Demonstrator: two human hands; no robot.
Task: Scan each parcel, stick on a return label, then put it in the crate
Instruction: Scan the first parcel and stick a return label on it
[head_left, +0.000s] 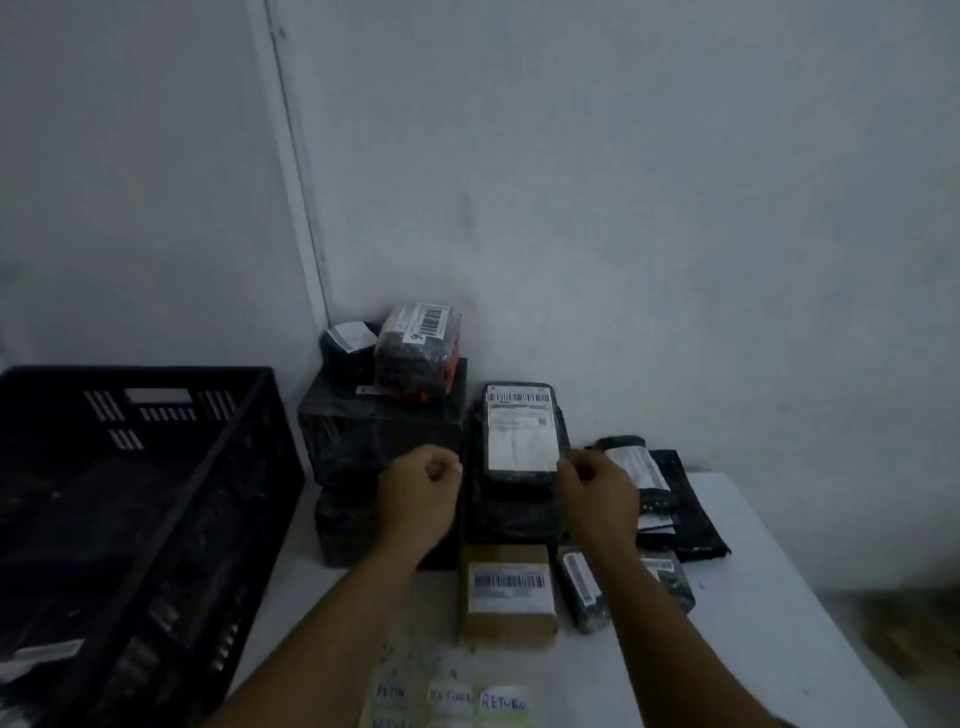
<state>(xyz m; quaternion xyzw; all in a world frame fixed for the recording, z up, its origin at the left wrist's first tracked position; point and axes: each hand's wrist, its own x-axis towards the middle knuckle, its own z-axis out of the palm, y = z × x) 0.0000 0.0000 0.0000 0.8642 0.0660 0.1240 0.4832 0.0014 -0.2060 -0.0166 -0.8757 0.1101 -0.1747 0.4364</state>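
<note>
Both arms outstretched; left hand (418, 491) and right hand (597, 486) loosely curled, apart.

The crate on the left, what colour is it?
Black, with slotted walls; the head view shows the crate clearly.
</note>
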